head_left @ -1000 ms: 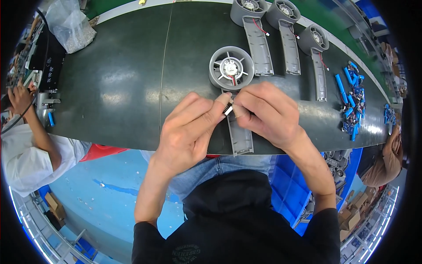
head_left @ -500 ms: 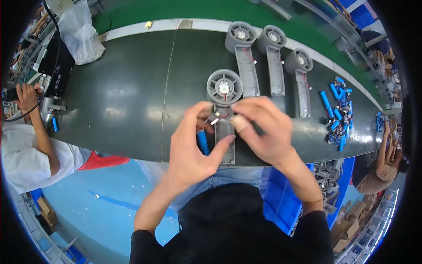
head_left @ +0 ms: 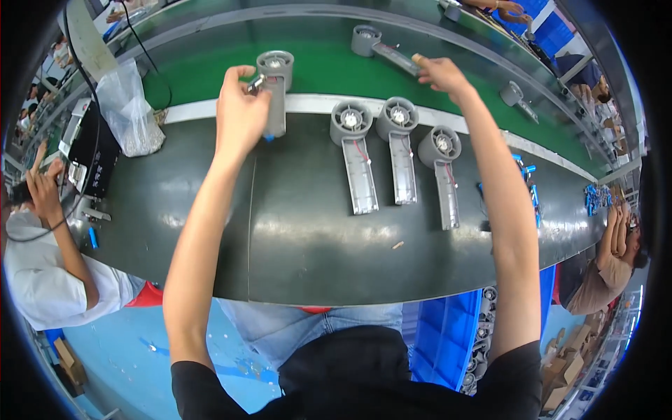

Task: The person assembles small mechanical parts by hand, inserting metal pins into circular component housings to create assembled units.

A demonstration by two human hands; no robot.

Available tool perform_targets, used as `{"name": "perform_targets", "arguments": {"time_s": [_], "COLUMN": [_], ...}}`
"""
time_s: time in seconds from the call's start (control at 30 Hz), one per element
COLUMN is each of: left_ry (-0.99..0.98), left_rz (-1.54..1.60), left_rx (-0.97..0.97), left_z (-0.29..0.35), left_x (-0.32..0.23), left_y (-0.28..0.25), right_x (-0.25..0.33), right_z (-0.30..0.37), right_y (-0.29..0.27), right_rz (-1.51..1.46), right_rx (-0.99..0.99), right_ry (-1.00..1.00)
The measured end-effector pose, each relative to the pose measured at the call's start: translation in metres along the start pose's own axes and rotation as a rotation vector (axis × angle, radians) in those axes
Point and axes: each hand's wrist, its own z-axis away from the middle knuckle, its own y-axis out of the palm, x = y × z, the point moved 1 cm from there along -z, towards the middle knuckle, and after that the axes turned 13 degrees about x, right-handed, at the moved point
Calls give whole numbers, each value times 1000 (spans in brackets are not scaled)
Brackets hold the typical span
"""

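fan unit (head_left: 278,91): grey | belt (head_left: 322,70): green | crate (head_left: 442,329): blue | sleeve (head_left: 514,381): black

Fan units (head_left: 360,178) on your dark table (head_left: 308,259): three.
Fan units at your left hand (head_left: 241,115): one.
Fan units lying on the green surface (head_left: 322,73): two, one of them near your right hand (head_left: 442,74).
Clear bags (head_left: 129,105) to your left: one.
Black boxes (head_left: 105,150) to your left: one.
Loose blue cylinders (head_left: 93,238) to your left: one.
Blue cylinders (head_left: 535,201) to your right: several, partly hidden by your forearm (head_left: 514,217); you cannot take an exact count.
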Motion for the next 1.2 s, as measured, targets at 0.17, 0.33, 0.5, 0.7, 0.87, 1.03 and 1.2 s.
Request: {"name": "perform_targets", "arguments": {"time_s": [0.17, 0.33, 0.5, 0.7, 0.87, 1.03, 1.2], "left_ry": [-10, -24, 279, 302, 345, 434, 445], "left_rz": [-88, -374, -112, 189, 319, 158, 86], "left_rx": [-80, -43, 32, 196, 352, 517, 604], "left_z": [-108, -117, -31, 73, 99, 105, 108], "left_x": [42, 56, -28, -65, -22, -25, -23], "left_y": [27, 31, 12, 20, -6, 13, 16], "right_x": [12, 33, 45, 46, -30, -116, -154], "right_z": [7, 70, 186, 289, 288, 279, 260], "right_y": [25, 30, 72, 149, 66, -33, -32], "right_rz": [-311, -701, -695, -772, -235, 493, 664], "right_rx": [61, 69, 11, 234, -359, -535, -458], "right_ry": [-78, -194, -249, -344, -296, -117, -177]}}
